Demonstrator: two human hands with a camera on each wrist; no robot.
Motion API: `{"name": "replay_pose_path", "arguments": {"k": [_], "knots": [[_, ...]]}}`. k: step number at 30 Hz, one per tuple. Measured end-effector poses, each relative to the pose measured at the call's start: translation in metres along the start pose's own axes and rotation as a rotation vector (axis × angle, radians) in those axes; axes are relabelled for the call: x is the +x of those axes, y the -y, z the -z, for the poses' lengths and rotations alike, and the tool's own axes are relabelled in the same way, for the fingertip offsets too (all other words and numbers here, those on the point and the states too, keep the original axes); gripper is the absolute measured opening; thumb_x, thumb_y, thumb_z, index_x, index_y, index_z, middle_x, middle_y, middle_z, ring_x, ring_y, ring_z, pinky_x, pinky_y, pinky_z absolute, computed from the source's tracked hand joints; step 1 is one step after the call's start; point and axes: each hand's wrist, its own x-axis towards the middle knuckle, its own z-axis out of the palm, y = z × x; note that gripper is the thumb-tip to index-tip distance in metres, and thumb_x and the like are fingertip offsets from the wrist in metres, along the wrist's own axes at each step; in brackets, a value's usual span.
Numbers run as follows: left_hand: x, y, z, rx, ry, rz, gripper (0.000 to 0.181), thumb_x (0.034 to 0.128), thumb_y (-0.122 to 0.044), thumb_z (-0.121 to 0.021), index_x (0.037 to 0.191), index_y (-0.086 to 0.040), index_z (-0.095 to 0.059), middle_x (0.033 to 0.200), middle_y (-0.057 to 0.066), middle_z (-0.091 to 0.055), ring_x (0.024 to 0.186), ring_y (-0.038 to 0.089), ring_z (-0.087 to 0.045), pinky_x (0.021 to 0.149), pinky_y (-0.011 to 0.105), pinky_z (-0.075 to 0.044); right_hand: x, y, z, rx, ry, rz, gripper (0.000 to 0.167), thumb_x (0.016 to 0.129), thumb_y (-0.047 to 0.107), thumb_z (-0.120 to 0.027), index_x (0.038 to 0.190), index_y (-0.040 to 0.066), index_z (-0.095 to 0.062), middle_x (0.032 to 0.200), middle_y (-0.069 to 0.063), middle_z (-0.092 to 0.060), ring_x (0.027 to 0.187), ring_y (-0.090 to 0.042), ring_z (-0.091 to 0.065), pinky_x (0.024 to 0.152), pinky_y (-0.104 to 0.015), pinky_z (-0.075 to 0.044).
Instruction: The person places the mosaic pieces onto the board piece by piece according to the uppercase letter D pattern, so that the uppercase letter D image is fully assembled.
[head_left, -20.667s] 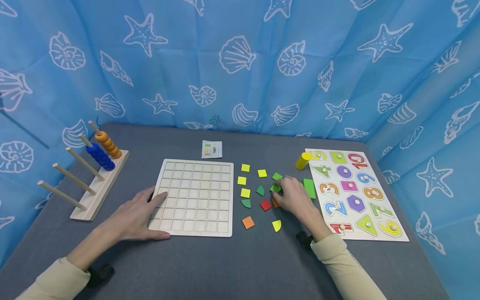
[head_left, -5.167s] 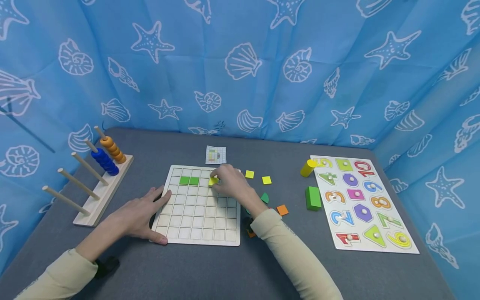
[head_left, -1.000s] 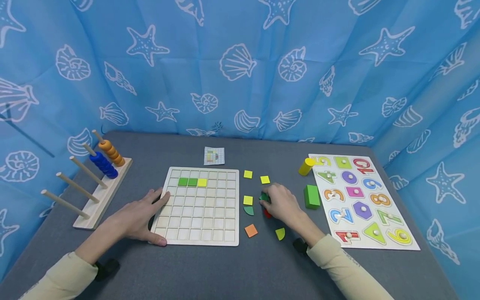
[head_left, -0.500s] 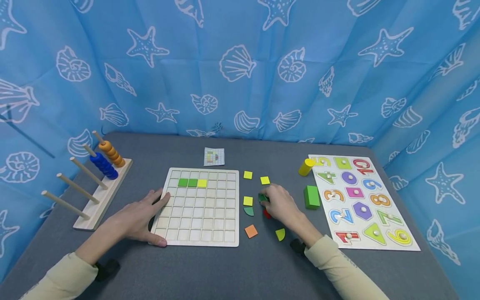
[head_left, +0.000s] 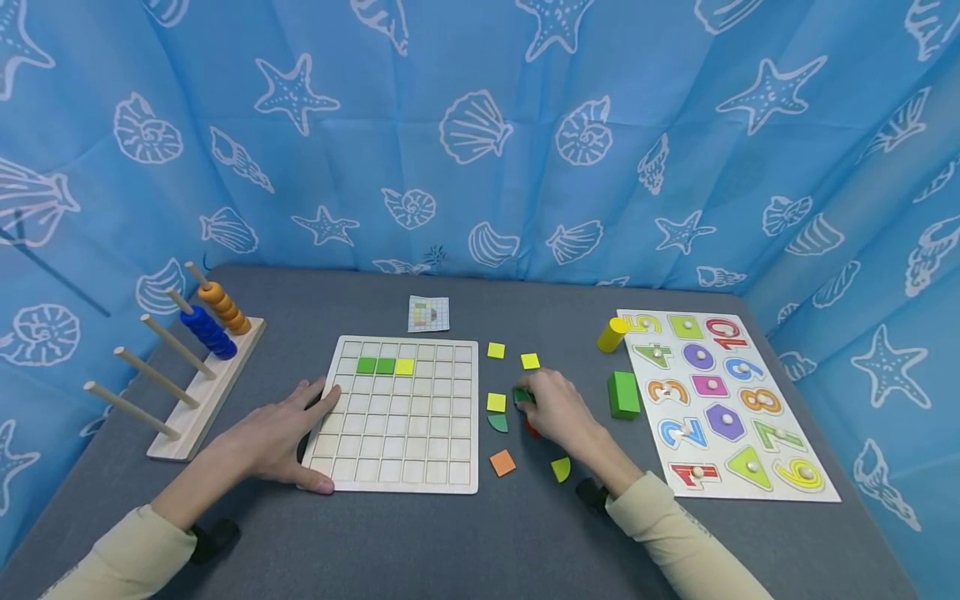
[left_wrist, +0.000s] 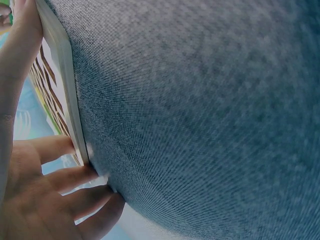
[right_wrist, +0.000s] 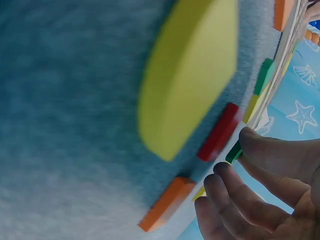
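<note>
A white gridded board [head_left: 393, 490] holds two green squares [head_left: 376, 366] and one yellow square [head_left: 404, 367], side by side in an upper row. My left hand [head_left: 277, 433] rests spread at the board's left side; in the left wrist view my fingers and thumb touch the board edge [left_wrist: 75, 110]. My right hand [head_left: 558, 406] pinches a dark green piece [head_left: 522, 395] between thumb and fingers, low over the cloth right of the board. In the right wrist view the green piece [right_wrist: 234, 152] is partly hidden by my thumb. A red piece [head_left: 532, 428] lies partly under my right hand.
Nearby lie several yellow squares [head_left: 496, 402], a green quarter-circle [head_left: 497, 422], an orange square [head_left: 502, 462] and a yellow quarter-circle [head_left: 560, 468]. A green block [head_left: 624, 394], yellow cylinder [head_left: 612, 334] and number puzzle [head_left: 757, 490] stand right. A peg rack [head_left: 172, 446] stands left, a pattern card [head_left: 429, 326] behind.
Over the last second, my right hand has shifted slightly left with the green piece. Since 5.2 s ago it has let go of the yellow square, now beside the green pair. My left hand stays put.
</note>
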Motion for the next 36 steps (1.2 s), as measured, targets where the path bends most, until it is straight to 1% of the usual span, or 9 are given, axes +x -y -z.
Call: {"name": "replay_pose_path", "arguments": {"k": [7, 13, 19, 22, 27, 30, 32, 34, 36], "knots": [[0.0, 0.0, 0.0, 0.0, 0.001, 0.001, 0.138, 0.0582, -0.085, -0.077, 0.159, -0.003, -0.032, 0.163, 0.034, -0.027, 0.145, 0.06, -0.033, 0.097, 0.076, -0.043, 0.002, 0.012, 0.004, 0.029, 0.03, -0.015, 0.022, 0.089, -0.001, -0.074, 0.112, -0.001, -0.077, 0.105, -0.014, -0.077, 0.072, -0.015, -0.056, 0.064, -0.029, -0.05], [0.0, 0.0, 0.0, -0.001, -0.005, -0.005, 0.138, 0.0585, -0.085, -0.077, 0.159, -0.003, -0.032, 0.163, 0.034, -0.027, 0.145, 0.06, -0.033, 0.098, 0.074, -0.044, 0.005, 0.023, 0.003, 0.05, 0.045, 0.002, 0.023, 0.09, -0.001, -0.074, 0.113, -0.002, -0.076, 0.102, -0.014, -0.077, 0.066, -0.013, -0.053, 0.058, -0.024, -0.043], [0.0, 0.0, -0.001, 0.001, -0.011, -0.007, 0.138, 0.0581, -0.086, -0.077, 0.159, -0.003, -0.032, 0.162, 0.034, -0.028, 0.145, 0.06, -0.034, 0.098, 0.074, -0.044, 0.009, 0.034, 0.0, 0.048, 0.032, 0.03, 0.025, 0.09, -0.001, -0.074, 0.115, -0.002, -0.076, 0.098, -0.014, -0.077, 0.065, -0.013, -0.051, 0.057, -0.023, -0.041], [0.0, -0.001, -0.002, -0.002, -0.017, -0.011, 0.138, 0.058, -0.086, -0.076, 0.159, -0.002, -0.033, 0.162, 0.034, -0.029, 0.145, 0.059, -0.034, 0.098, 0.072, -0.045, 0.013, 0.039, -0.001, 0.063, 0.04, 0.049, 0.023, 0.091, -0.002, -0.073, 0.114, -0.001, -0.076, 0.093, -0.014, -0.076, 0.062, -0.012, -0.046, 0.054, -0.022, -0.036], [0.001, -0.001, -0.001, -0.01, -0.016, -0.017, 0.138, 0.0582, -0.085, -0.077, 0.159, -0.002, -0.033, 0.162, 0.034, -0.028, 0.145, 0.059, -0.034, 0.099, 0.072, -0.045, 0.019, 0.047, -0.004, 0.065, 0.042, 0.123, 0.02, 0.091, -0.004, -0.071, 0.109, -0.001, -0.077, 0.087, -0.013, -0.074, 0.059, -0.011, -0.04, 0.055, -0.02, -0.032], [0.001, -0.001, 0.0, -0.012, -0.012, -0.019, 0.138, 0.058, -0.085, -0.077, 0.159, -0.002, -0.033, 0.162, 0.035, -0.028, 0.145, 0.059, -0.033, 0.099, 0.073, -0.045, 0.022, 0.052, -0.007, 0.07, 0.04, 0.146, 0.021, 0.09, -0.005, -0.071, 0.11, -0.002, -0.077, 0.094, -0.013, -0.076, 0.059, -0.012, -0.045, 0.055, -0.021, -0.036], [0.001, 0.0, 0.0, -0.011, -0.011, -0.02, 0.138, 0.058, -0.086, -0.077, 0.159, -0.002, -0.033, 0.162, 0.035, -0.028, 0.145, 0.059, -0.033, 0.099, 0.073, -0.045, 0.024, 0.056, -0.008, 0.071, 0.044, 0.148, 0.022, 0.09, -0.003, -0.071, 0.112, -0.002, -0.076, 0.098, -0.013, -0.077, 0.064, -0.014, -0.054, 0.057, -0.024, -0.044], [0.0, 0.0, 0.0, -0.01, -0.01, -0.021, 0.138, 0.058, -0.086, -0.077, 0.159, -0.002, -0.032, 0.162, 0.035, -0.028, 0.145, 0.059, -0.033, 0.099, 0.073, -0.045, 0.026, 0.061, -0.01, 0.086, 0.048, 0.148, 0.025, 0.091, -0.002, -0.071, 0.115, -0.003, -0.075, 0.108, -0.015, -0.077, 0.077, -0.02, -0.067, 0.065, -0.031, -0.055], [0.0, 0.0, 0.0, -0.009, -0.01, -0.022, 0.138, 0.0581, -0.086, -0.077, 0.159, -0.002, -0.032, 0.162, 0.035, -0.028, 0.145, 0.059, -0.033, 0.099, 0.072, -0.045, 0.028, 0.066, -0.012, 0.1, 0.052, 0.155, 0.025, 0.092, -0.001, -0.072, 0.117, -0.004, -0.074, 0.116, -0.016, -0.076, 0.096, -0.026, -0.073, 0.078, -0.039, -0.061]]}}
